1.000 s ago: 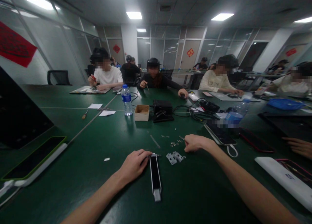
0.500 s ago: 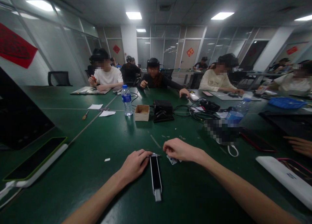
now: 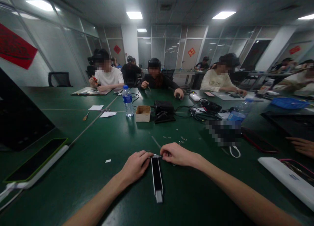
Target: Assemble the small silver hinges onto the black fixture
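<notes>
A long black bar with silver ends (image 3: pixel 156 177) lies on the green table (image 3: pixel 98 173), pointing away from me. My left hand (image 3: pixel 135 165) rests beside its far end, fingers curled and touching the silver tip. My right hand (image 3: pixel 176 154) sits at the same far end from the right, fingers pinched together on something too small to make out. A few small metal washers (image 3: pixel 182 139) lie just beyond my right hand. The silver hinge pieces are hidden under my right hand.
A water bottle (image 3: pixel 127 101), a cardboard box (image 3: pixel 143 113) and a black device with cables (image 3: pixel 164 110) stand further back. A tablet (image 3: pixel 34 162) lies at left, a white case (image 3: pixel 289 181) at right. Several people sit across the table; another person's hand (image 3: pixel 300 145) shows at right.
My right hand has moved from the washers leftwards and nearer to the bar's far end, covering the hinge pieces. My left hand and the bar have stayed put.
</notes>
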{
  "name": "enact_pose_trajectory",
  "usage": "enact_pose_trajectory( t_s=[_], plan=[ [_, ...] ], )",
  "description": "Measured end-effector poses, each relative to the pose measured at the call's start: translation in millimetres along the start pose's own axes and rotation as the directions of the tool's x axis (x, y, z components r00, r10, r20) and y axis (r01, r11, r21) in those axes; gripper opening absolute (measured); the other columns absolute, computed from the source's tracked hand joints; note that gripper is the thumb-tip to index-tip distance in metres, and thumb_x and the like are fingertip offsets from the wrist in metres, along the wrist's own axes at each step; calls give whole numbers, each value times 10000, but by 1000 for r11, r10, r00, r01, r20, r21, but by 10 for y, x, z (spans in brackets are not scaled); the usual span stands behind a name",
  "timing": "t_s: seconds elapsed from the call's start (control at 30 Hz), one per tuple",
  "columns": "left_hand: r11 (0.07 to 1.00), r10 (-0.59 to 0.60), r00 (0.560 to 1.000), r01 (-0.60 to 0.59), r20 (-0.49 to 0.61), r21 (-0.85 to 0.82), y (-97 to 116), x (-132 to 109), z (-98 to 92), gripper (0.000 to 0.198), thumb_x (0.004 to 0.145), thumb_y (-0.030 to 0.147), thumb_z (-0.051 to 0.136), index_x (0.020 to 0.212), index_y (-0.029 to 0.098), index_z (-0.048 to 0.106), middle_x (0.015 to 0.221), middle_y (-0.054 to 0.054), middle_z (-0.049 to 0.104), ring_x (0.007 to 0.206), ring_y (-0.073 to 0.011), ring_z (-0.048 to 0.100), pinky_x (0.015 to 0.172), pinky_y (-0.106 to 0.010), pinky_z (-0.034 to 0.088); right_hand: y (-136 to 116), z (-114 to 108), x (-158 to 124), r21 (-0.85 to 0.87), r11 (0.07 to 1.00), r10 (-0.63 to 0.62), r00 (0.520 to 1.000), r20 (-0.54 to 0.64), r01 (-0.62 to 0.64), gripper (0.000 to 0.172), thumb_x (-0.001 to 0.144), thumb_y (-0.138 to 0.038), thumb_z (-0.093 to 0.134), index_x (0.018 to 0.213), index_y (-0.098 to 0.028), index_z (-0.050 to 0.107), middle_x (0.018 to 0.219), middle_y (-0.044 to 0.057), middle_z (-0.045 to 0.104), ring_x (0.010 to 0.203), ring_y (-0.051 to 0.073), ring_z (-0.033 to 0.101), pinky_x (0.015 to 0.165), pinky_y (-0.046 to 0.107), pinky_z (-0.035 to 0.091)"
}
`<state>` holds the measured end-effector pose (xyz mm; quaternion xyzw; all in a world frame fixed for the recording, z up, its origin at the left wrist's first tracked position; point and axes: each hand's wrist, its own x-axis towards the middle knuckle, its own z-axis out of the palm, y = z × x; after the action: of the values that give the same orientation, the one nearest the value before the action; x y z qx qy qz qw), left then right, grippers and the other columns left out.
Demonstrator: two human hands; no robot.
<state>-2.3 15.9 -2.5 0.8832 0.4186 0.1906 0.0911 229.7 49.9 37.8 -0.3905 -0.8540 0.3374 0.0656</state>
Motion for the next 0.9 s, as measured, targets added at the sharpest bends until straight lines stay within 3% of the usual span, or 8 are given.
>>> enact_pose_trajectory(
  t_s=[0.37, 0.5, 0.7, 0.8, 0.9],
  plan=[
    [1000, -14, 1000, 14, 11, -5, 9, 3, -16, 277, 925, 193, 388, 1131, 204, 572, 980, -50, 641, 814, -160, 606, 732, -259, 471, -89, 53, 6, -60, 998, -36, 998, -55, 33, 194, 882, -273, 542, 1008, -151, 624, 940, 36, 617, 809, 136, 580, 701, 244, 472],
    [1000, -12, 1000, 12, 11, -18, 12, 7, -26, 283, 928, 198, 383, 1142, 205, 568, 986, -50, 638, 819, -161, 604, 740, -261, 471, -35, -103, -23, -138, 989, -63, 996, -55, 55, 277, 858, -327, 576, 1080, -164, 599, 991, 51, 610, 851, 161, 577, 720, 267, 461],
    [1000, -6, 1000, 6, 16, -23, -19, -10, 2, 285, 932, 207, 378, 1150, 215, 562, 988, -50, 630, 821, -162, 595, 749, -274, 469, 370, -530, -141, -363, 913, 155, 981, -119, -188, 188, 831, -232, 570, 985, -165, 653, 908, 73, 637, 822, 196, 585, 726, 298, 431],
    [1000, -16, 1000, 16, 23, -27, -20, -10, -1, 285, 934, 209, 375, 1155, 216, 556, 999, -48, 627, 833, -165, 594, 757, -283, 470, 544, -603, -167, -382, 879, 284, 957, -65, -287, 190, 804, -226, 587, 972, -180, 665, 889, 67, 652, 787, 190, 597, 689, 280, 425],
    [999, -18, 999, 18, 27, -28, -7, -5, -15, 287, 931, 205, 376, 1149, 213, 561, 998, -49, 628, 834, -162, 593, 759, -278, 471, 608, -575, -144, -362, 886, 290, 956, -53, -289, 192, 807, -259, 584, 968, -193, 664, 893, 57, 657, 783, 178, 600, 663, 258, 416]
  ],
)
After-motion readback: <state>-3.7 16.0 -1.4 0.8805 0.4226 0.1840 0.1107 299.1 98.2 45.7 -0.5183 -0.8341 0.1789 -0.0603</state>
